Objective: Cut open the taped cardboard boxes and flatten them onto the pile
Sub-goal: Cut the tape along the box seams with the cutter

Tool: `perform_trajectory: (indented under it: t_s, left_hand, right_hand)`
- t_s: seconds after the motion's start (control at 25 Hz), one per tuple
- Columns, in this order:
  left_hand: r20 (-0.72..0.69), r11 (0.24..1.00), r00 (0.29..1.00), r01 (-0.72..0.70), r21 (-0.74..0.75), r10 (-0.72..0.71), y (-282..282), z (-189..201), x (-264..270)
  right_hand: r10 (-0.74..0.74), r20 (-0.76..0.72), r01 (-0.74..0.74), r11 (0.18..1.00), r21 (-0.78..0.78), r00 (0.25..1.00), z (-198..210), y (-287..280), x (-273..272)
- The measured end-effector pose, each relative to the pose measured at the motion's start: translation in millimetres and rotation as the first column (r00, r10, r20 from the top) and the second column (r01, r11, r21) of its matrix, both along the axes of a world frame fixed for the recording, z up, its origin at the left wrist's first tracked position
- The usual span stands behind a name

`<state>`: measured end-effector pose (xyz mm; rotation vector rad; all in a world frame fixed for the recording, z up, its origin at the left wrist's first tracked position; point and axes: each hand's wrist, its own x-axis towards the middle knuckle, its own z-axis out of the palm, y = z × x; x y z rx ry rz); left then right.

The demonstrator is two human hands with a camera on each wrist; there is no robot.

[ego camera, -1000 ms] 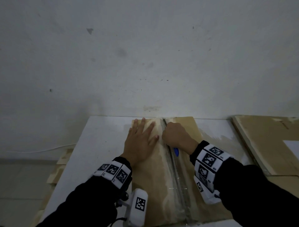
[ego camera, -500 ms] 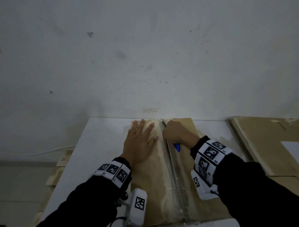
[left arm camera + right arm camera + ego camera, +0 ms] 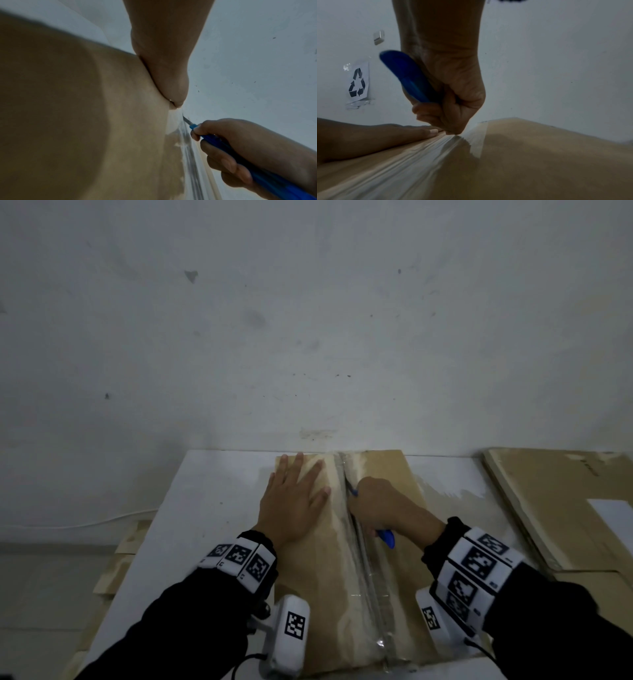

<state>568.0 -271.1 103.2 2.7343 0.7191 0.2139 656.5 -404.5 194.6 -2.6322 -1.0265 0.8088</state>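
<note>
A brown cardboard box [image 3: 394,583] lies on the white table [image 3: 205,508], with a strip of clear tape [image 3: 368,577] along its middle seam. My left hand [image 3: 294,498] lies flat with spread fingers on the box's left flap, pressing it down. To the right of the seam, my right hand [image 3: 380,501] grips a blue utility knife [image 3: 385,537]. The knife [image 3: 240,155] has its short blade on the tape near the box's far end. In the right wrist view the knife handle [image 3: 409,77] sticks out of my fist above the tape [image 3: 426,152].
A pile of flattened cardboard [image 3: 565,508] lies at the right of the table. More cardboard pieces [image 3: 116,570] lie on the floor at the table's left. The wall [image 3: 308,320] stands right behind the table; a recycling sign [image 3: 358,83] is taped to it.
My right hand has drawn the knife a little toward me along the taped seam. The left hand has stayed flat on the left flap.
</note>
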Motion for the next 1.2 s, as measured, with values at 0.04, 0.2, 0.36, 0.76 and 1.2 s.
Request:
perform_trajectory:
  t_s: [0.04,0.2,0.36,0.76,1.2]
  left_hand:
    - [-0.002,1.0,1.0,0.0,0.002,0.0,0,0,0]
    - [0.005,1.0,1.0,0.0,0.009,0.0,2,-2,0]
    - [0.006,1.0,1.0,0.02,0.015,-0.02,2,-2,0]
    - [0.068,0.996,0.996,0.058,0.07,-0.063,10,-3,3]
    - [-0.321,0.971,0.919,0.24,-0.002,-0.228,-100,22,-90]
  right_hand:
    - [0.016,0.002,-0.016,1.0,0.002,1.0,-1,0,0]
    - [0.082,-0.035,-0.084,0.995,-0.058,0.996,6,-4,-4]
    - [0.102,-0.026,-0.104,0.991,-0.079,0.994,6,-18,-10]
    - [0.105,0.001,-0.105,0.991,-0.077,0.994,-5,-43,-34]
    - [-0.005,0.089,0.001,0.999,0.039,0.996,-21,-49,-45]
